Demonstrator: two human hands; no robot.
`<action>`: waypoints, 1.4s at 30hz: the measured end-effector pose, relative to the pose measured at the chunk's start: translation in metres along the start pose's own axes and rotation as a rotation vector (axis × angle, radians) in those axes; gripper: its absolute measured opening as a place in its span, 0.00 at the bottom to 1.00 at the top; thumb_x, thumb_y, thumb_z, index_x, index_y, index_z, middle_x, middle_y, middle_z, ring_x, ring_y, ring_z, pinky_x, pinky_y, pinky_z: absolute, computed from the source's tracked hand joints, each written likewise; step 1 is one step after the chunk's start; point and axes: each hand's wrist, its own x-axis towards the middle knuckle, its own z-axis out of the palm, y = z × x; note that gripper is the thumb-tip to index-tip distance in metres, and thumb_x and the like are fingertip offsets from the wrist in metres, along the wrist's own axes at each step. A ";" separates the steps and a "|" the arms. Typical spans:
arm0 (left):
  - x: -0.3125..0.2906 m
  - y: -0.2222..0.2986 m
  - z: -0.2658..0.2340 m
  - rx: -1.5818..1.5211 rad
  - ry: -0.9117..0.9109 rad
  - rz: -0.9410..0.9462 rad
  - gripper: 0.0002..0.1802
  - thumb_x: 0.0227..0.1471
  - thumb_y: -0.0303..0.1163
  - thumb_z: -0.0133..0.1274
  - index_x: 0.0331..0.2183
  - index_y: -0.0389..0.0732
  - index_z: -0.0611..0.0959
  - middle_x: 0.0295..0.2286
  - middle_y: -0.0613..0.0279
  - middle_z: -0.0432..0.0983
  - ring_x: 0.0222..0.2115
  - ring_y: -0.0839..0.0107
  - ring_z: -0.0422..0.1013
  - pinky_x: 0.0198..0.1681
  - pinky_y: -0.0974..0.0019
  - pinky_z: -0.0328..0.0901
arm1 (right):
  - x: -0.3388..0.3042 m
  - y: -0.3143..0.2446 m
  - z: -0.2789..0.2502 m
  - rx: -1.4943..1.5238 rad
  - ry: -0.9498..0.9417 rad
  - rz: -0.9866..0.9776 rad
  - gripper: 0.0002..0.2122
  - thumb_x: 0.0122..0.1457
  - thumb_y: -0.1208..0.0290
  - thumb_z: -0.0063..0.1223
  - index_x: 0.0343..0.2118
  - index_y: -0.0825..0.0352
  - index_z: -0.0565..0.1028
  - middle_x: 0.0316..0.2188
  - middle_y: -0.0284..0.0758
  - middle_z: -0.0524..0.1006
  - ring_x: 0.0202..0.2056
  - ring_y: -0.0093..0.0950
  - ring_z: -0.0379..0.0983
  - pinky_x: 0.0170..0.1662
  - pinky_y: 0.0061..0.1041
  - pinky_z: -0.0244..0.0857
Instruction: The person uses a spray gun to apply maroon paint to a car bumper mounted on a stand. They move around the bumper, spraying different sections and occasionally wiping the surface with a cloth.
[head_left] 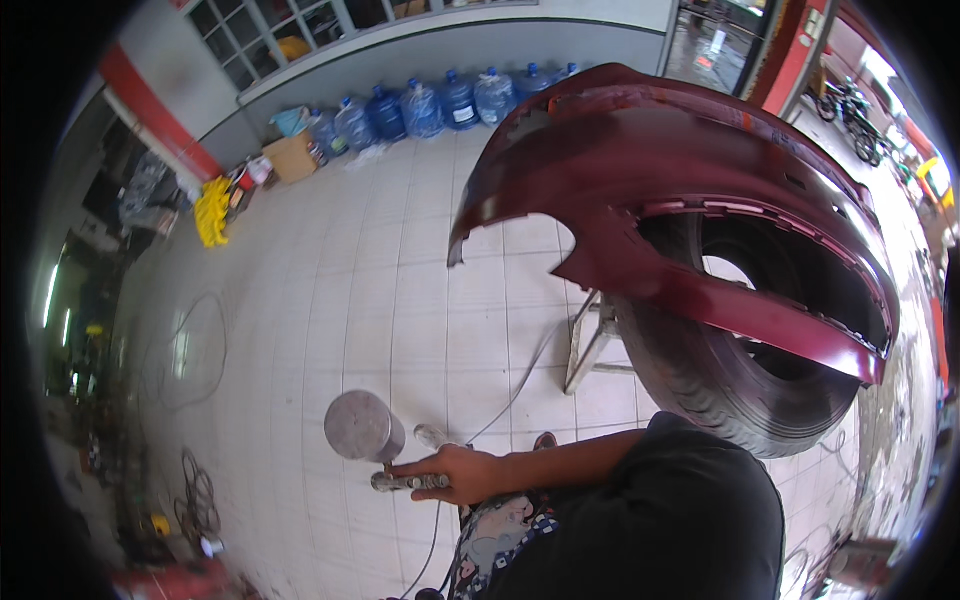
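Observation:
My right hand [468, 475] is closed around a paint spray gun [412, 482], with my arm reaching across in front of my body. A round grey metal cup [362, 428] sits on top of the gun, over the floor. A thin hose [432, 550] runs below the hand. To the right, apart from the gun, a glossy dark red car bumper cover [640, 160] rests over a black tire [690, 385] and a metal stand [590, 350]. My left hand is not in view.
Blue water bottles [422, 110] line the far wall beside a cardboard box [290, 158]. A yellow cloth [212, 212] lies at the far left. Coiled hose [197, 495] lies on the tiled floor [330, 280] at left. A motorcycle [858, 125] stands outside at right.

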 end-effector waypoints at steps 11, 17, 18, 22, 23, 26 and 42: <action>0.074 -0.099 0.526 0.141 -0.408 0.047 0.42 0.64 0.64 0.29 0.66 0.44 0.60 0.64 0.45 0.59 0.63 0.52 0.62 0.65 0.50 0.58 | 0.287 -0.002 -0.129 -0.044 0.394 -0.042 0.26 0.66 0.63 0.54 0.66 0.55 0.64 0.43 0.47 0.81 0.40 0.48 0.79 0.44 0.42 0.70; -0.021 -0.140 0.789 0.196 -0.577 0.256 0.36 0.67 0.59 0.30 0.58 0.39 0.69 0.56 0.45 0.69 0.54 0.51 0.69 0.60 0.49 0.62 | 0.394 0.041 -0.213 0.023 0.727 -0.095 0.26 0.66 0.63 0.55 0.66 0.55 0.65 0.36 0.48 0.82 0.34 0.49 0.79 0.41 0.42 0.70; -0.028 -0.159 0.821 0.198 -0.587 0.287 0.36 0.67 0.58 0.31 0.56 0.36 0.71 0.53 0.44 0.71 0.52 0.52 0.71 0.58 0.49 0.64 | 0.408 0.046 -0.233 0.036 0.766 -0.083 0.26 0.66 0.63 0.55 0.66 0.55 0.65 0.37 0.49 0.82 0.35 0.49 0.79 0.41 0.43 0.70; -0.074 -0.242 0.929 0.195 -0.690 0.180 0.35 0.67 0.57 0.34 0.55 0.34 0.72 0.51 0.42 0.72 0.51 0.52 0.71 0.57 0.46 0.63 | 0.469 0.076 -0.336 0.002 0.899 -0.046 0.25 0.66 0.63 0.55 0.65 0.56 0.65 0.38 0.48 0.81 0.37 0.48 0.79 0.42 0.41 0.70; -0.092 -0.261 0.951 0.194 -0.733 0.100 0.35 0.67 0.57 0.34 0.55 0.35 0.71 0.52 0.42 0.72 0.52 0.52 0.70 0.58 0.45 0.62 | 0.483 0.079 -0.366 -0.016 0.939 -0.055 0.25 0.66 0.64 0.56 0.65 0.57 0.65 0.38 0.47 0.82 0.37 0.47 0.80 0.43 0.40 0.71; -0.131 -0.308 1.014 0.222 -0.825 -0.045 0.34 0.67 0.57 0.36 0.57 0.36 0.70 0.53 0.40 0.70 0.54 0.51 0.68 0.59 0.42 0.60 | 0.519 0.088 -0.451 -0.026 1.061 -0.066 0.25 0.65 0.64 0.57 0.64 0.58 0.66 0.38 0.47 0.82 0.36 0.46 0.80 0.41 0.39 0.71; -0.436 -0.611 1.379 0.255 -1.667 -0.544 0.30 0.66 0.57 0.41 0.49 0.37 0.71 0.47 0.41 0.70 0.50 0.54 0.67 0.54 0.41 0.59 | 0.532 0.168 -0.782 -0.037 1.475 0.308 0.25 0.64 0.60 0.57 0.64 0.54 0.67 0.34 0.48 0.81 0.35 0.49 0.78 0.38 0.40 0.69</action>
